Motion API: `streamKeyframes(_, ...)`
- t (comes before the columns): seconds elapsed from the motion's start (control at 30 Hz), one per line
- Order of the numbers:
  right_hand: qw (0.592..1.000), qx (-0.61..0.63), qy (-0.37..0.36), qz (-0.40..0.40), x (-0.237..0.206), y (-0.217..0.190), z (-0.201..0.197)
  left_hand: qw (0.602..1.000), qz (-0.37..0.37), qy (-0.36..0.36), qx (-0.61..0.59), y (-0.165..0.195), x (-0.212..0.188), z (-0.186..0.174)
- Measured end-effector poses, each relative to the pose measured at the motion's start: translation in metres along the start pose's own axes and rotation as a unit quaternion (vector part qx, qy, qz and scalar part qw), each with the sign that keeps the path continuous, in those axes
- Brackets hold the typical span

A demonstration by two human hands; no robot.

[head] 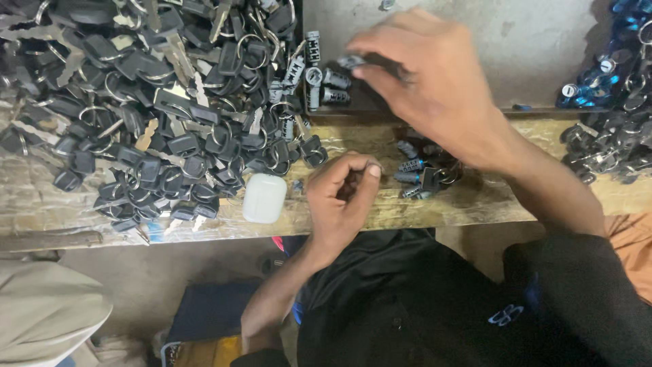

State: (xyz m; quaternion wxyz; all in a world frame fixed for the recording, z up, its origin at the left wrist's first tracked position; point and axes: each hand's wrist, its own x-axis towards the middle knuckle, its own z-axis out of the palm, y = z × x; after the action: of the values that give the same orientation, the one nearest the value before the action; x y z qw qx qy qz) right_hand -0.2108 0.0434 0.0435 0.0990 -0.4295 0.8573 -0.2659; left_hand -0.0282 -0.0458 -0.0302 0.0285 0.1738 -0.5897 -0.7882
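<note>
My right hand (435,81) reaches forward over the bench, its fingertips pinched on a small dark lock cylinder (353,61) beside a few more grey cylinders (324,85). My left hand (339,197) rests at the front edge of the wooden bench (380,211), fingers curled in; whether it holds anything is hidden. A small cluster of cylinders and a black-headed key (424,175) lies just right of the left hand. A large heap of black-headed keys on rings (149,102) covers the bench's left side.
A small white rounded case (263,198) lies by the key heap near the front edge. More key rings and blue-tinted parts (611,95) pile up at the far right. A grey flat surface (530,41) lies behind. My dark-clothed lap is below the bench.
</note>
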Motion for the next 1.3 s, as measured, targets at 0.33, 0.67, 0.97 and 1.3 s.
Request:
streamKeyframes(0.33,0.935,0.321,0.086,0.126,-0.121,0.004,-0.007,0.933,-0.168,-0.109,-0.299,0.012,-0.006,0.01)
streamKeyframes(0.67,0.94,0.227,0.181,0.178,-0.207,-0.022,0.023,0.88,-0.283,-0.203,-0.322,0.02,-0.005,0.029)
streamKeyframes(0.97,0.941,0.229,0.205,0.139,-0.209,-0.024,0.018,0.982,-0.123,-0.125,0.073,0.035,-0.018,0.046)
streamKeyframes(1.3,0.946,0.19,0.249,0.082,-0.215,-0.024,0.021,0.957,0.028,-0.094,0.272,0.043,-0.022,0.061)
